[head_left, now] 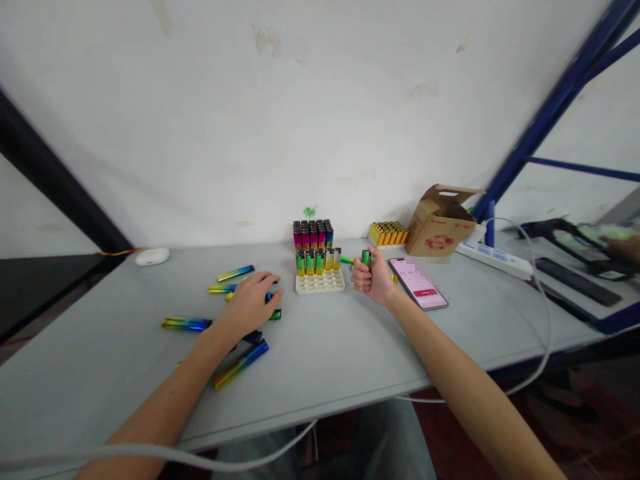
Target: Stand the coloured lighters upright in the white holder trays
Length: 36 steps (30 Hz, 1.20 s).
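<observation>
My right hand [371,279] is closed in a fist around a green lighter [367,257], held upright just right of a white tray [320,285] with round holes. Shiny green-yellow lighters [310,263] stand in the tray's back rows, and its front holes show bare. Over on the left, my left hand [254,297] rests low above scattered lighters, thumb and fingers apart, hiding some of them. Around it lie blue-yellow lighters [186,324], a larger one [241,365] nearer me, and a green-ended one [275,315] beside the thumb.
Behind the tray stands a block of pink and blue lighters [313,235] with dark tops. Orange lighters [389,234] are grouped by an open cardboard box [440,223]. A phone [419,283], a power strip [495,259], a white case [153,257] and a loose white cable [549,320] are also here.
</observation>
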Available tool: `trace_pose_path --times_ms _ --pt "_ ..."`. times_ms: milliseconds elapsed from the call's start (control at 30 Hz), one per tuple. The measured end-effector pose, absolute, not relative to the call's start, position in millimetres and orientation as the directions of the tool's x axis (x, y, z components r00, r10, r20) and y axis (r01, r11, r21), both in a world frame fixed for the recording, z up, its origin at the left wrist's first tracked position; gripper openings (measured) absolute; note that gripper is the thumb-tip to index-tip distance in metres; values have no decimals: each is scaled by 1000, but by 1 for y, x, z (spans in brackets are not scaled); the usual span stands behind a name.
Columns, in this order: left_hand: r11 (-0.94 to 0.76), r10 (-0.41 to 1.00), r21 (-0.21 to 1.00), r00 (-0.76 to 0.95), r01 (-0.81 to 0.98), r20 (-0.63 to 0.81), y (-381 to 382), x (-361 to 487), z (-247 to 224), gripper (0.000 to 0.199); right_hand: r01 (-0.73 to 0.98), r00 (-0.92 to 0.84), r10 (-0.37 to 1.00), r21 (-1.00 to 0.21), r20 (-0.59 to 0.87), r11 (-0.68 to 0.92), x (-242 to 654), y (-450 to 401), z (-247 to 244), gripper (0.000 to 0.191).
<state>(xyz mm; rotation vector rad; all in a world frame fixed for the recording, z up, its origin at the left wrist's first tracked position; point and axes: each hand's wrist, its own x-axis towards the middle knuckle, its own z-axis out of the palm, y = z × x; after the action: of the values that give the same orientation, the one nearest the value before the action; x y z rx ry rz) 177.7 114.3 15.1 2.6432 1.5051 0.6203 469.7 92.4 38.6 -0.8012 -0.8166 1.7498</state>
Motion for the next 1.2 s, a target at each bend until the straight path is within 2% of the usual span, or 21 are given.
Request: trace_pose_path --times_ms 367,800,1200 --pt "-540 825 235 453 808 337 116 177 13 38 -414 -248 958 -878 -145 -240 456 87 43 43" --pt "-532 829 225 448 817 335 116 176 12 38 -429 -238 962 -874 -135 -229 458 89 39 42" --pt "-525 841 271 441 807 314 111 180 21 36 -447 -239 959 -860 -152 -247 457 89 42 44"
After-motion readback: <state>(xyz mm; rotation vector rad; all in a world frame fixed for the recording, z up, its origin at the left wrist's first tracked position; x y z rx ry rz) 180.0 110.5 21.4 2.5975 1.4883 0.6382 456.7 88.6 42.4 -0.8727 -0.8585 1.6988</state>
